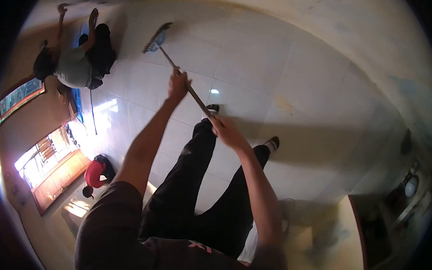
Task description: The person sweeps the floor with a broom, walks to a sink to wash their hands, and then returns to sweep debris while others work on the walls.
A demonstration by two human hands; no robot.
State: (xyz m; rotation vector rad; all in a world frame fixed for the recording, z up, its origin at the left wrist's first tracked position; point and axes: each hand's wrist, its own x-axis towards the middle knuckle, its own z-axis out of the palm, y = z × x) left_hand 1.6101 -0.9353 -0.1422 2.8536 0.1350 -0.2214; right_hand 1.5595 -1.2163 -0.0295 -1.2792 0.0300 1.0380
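Observation:
A long-handled broom point(158, 42) reaches out over the white tiled floor point(257, 64), its brush head resting on the tiles far ahead. My left hand point(177, 85) grips the handle partway down. My right hand point(224, 129) holds the handle's near end, close to my black trouser legs and shoes.
One person point(79, 56) in a grey shirt crouches at the far left with both hands up on the wall. Another person point(96, 174) in red sits low near a wooden door and bright window. A counter with dark objects point(381, 224) stands at the right, by a pale wall.

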